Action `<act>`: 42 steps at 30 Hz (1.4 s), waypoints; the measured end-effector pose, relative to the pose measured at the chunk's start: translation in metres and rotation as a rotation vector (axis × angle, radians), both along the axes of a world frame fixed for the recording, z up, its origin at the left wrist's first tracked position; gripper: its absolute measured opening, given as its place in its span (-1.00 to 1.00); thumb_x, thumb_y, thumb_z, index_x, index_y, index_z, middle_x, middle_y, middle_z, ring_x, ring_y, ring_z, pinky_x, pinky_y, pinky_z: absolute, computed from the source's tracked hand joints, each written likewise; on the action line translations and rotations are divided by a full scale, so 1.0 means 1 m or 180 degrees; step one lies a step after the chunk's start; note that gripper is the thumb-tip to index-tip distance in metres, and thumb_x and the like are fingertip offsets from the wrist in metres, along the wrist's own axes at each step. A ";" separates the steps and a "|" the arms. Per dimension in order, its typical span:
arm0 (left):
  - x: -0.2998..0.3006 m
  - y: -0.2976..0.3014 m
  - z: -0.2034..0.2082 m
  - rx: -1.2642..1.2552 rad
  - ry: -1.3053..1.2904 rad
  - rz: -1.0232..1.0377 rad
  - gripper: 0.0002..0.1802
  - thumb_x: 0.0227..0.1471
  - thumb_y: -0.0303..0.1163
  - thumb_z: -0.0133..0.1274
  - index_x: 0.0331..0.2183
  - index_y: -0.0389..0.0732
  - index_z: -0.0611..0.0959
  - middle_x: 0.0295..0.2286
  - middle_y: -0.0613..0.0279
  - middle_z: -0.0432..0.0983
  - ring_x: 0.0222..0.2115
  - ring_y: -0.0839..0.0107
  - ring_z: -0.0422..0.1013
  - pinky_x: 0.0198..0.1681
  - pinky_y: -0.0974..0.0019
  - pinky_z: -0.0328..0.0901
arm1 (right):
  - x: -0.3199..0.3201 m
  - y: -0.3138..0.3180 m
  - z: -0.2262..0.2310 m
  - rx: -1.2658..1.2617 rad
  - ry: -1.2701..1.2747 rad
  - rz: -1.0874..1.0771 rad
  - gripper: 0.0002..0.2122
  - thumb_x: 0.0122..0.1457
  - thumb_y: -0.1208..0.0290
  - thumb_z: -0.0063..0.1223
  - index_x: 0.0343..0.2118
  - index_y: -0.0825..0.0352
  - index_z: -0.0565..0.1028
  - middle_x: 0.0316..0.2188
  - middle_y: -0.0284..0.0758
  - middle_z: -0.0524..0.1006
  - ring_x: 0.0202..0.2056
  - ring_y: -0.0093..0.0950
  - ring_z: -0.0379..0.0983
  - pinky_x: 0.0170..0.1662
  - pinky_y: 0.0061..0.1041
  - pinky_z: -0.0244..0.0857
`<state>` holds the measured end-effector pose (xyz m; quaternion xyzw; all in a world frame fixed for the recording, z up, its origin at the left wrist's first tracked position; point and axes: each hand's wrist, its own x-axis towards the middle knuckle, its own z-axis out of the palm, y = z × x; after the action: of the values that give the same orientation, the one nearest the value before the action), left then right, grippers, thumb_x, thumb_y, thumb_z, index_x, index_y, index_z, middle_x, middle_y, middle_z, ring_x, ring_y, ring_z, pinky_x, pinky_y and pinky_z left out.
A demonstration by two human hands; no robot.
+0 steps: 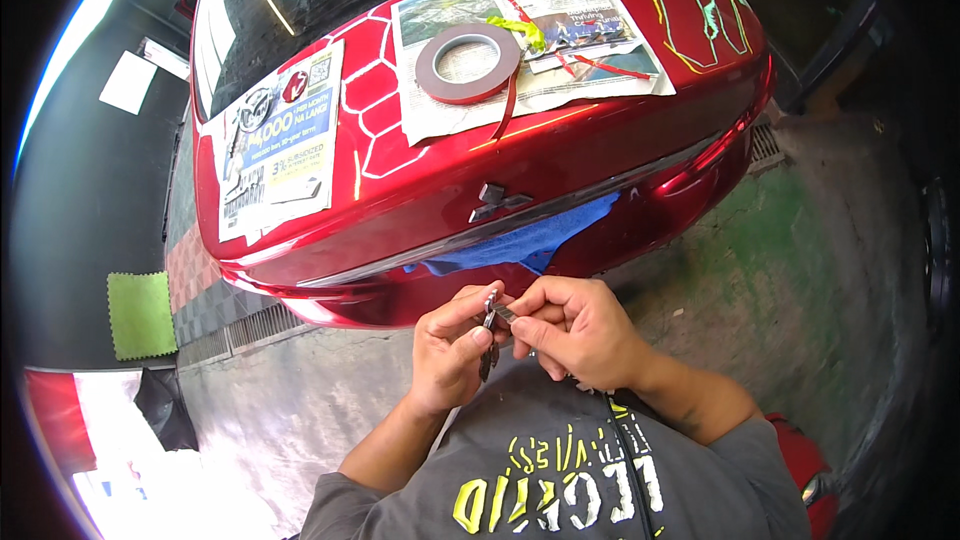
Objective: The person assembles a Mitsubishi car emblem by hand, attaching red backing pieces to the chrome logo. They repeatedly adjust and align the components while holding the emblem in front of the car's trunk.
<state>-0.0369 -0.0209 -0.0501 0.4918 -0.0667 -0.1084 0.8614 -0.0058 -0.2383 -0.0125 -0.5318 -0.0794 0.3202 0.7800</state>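
Close in front of my chest, both hands meet over a small chrome-edged dark piece [490, 316], possibly a car emblem. My left hand [450, 345] pinches it between thumb and fingers, and part of it hangs below the fingertips. With thumb and forefinger, my right hand [575, 330] grips a short dark strip [504, 313] at the piece's upper end. Whether the strip is joined to the piece I cannot tell. Beyond my hands is the rear of a red car [400, 195], with a three-pointed chrome emblem [498, 202] on its lid.
A tape roll [510, 58] with red backing lies on newspaper [425, 120], near red tape scraps [610, 67] and a crumpled yellow-green item [528, 33]. Another newspaper [285, 155] bears a round chrome emblem [257, 108]. A blue cloth [520, 245] lies on the bumper.
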 end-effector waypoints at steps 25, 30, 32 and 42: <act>0.004 -0.023 0.027 0.0047 0.0822 0.0022 -0.65 0.38 -0.33 -0.11 0.03 -0.39 0.48 -0.13 -0.16 0.61 -0.18 0.06 0.65 -0.05 0.04 0.58 | 0.012 -0.010 -0.010 -0.0849 -0.1340 -0.0921 -0.85 0.21 0.54 0.28 -0.18 0.44 0.62 -0.38 -0.35 0.60 -0.36 -0.67 0.52 -0.27 -0.58 0.42; 0.001 -0.024 0.028 0.0136 0.0741 0.0044 -0.66 0.37 -0.35 -0.13 0.04 -0.37 0.48 -0.14 -0.14 0.61 -0.18 0.10 0.65 -0.06 0.08 0.58 | 0.011 -0.008 -0.013 -0.0898 -0.1314 -0.0907 -0.85 0.18 0.51 0.32 -0.22 0.43 0.64 -0.38 -0.31 0.62 -0.37 -0.61 0.54 -0.27 -0.52 0.43; 0.000 -0.024 0.025 0.0104 0.0766 0.0003 -0.66 0.37 -0.36 -0.11 0.05 -0.36 0.48 -0.14 -0.12 0.61 -0.19 0.12 0.65 -0.07 0.09 0.58 | 0.009 -0.008 -0.013 -0.0948 -0.1296 -0.0927 -0.86 0.18 0.51 0.33 -0.25 0.44 0.63 -0.39 -0.31 0.62 -0.37 -0.61 0.55 -0.27 -0.52 0.44; 0.000 -0.014 0.027 0.0615 0.0725 -0.0312 -0.71 0.37 -0.47 0.04 0.07 -0.31 0.49 -0.11 -0.11 0.65 -0.19 0.24 0.66 -0.09 0.22 0.57 | 0.009 -0.031 -0.018 -0.0647 -0.1141 -0.0474 -0.85 0.37 0.47 0.13 -0.11 0.42 0.48 -0.39 -0.31 0.60 -0.26 -0.59 0.55 -0.16 -0.48 0.45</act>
<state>-0.0366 -0.0350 -0.0232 0.5530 0.0181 -0.2113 0.8057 0.0032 -0.2693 -0.0305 -0.6605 -0.1446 0.1683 0.7173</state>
